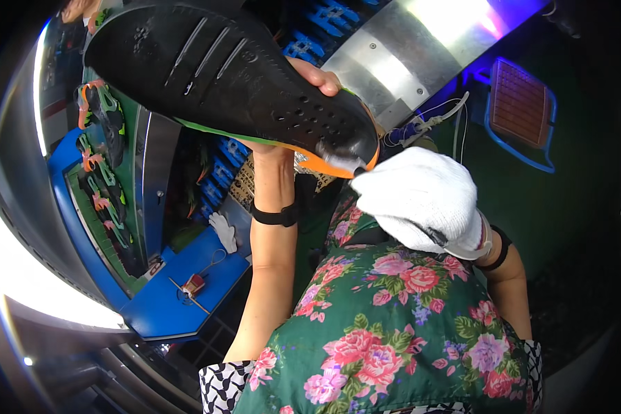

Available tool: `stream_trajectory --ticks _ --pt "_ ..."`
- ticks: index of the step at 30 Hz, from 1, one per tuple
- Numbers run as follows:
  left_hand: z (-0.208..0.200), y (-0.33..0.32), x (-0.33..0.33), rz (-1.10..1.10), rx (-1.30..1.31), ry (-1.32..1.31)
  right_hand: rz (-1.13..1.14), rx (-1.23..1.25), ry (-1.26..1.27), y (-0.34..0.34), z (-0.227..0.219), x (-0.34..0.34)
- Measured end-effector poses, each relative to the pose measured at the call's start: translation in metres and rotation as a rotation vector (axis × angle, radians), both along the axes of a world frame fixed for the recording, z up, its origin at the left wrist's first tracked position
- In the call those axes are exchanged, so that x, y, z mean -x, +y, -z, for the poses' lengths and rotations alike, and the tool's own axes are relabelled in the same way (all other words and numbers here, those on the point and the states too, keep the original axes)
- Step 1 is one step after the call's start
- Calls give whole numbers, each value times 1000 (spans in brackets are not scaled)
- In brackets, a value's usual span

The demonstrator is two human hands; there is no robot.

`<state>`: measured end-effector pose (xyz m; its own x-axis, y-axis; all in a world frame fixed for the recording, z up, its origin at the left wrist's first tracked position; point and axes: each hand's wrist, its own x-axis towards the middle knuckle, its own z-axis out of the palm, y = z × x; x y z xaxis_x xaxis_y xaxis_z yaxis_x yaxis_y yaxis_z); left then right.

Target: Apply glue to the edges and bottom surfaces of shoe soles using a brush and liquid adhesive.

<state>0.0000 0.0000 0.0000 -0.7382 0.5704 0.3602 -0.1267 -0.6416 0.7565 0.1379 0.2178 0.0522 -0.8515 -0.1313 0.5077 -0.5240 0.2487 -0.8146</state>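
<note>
My bare left hand [315,75] grips a large black shoe sole [234,76] from below, with fingers curled over its far edge. Three long slots mark the sole's wide end, and small round holes dot the narrower end. Its rim is green along the near side and orange around the narrow end. My right hand [421,196], in a white knit glove, is closed around what looks like a small brush [340,159]. Its pale, blurred bristles touch the sole at the narrow end by the orange rim. The glove hides most of the handle.
At left, black, orange and green shoe parts [103,179] lie on a green conveyor belt. A white glove [223,231] and a small red item [193,283] rest on a blue table [165,310]. A metal machine panel [393,55] stands ahead; a blue-framed stool [522,103] stands right.
</note>
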Motion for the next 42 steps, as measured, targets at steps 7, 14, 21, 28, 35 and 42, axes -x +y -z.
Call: stream_trajectory --ticks 7,14,21,28,35,42 --pt "1 10 1 87 -18 -131 -139 56 -8 15 6 12" --pt "7 2 -2 133 36 -268 -349 170 -29 14 13 10" --pt "10 0 10 172 152 -218 -416 61 -70 12 27 4" --pt "-7 12 0 -41 213 -837 -310 -41 155 11 35 15" --pt "15 3 8 286 307 -459 -405 100 78 11 25 18" --pt "4 20 7 227 647 -460 -540 -18 53 11 35 15"
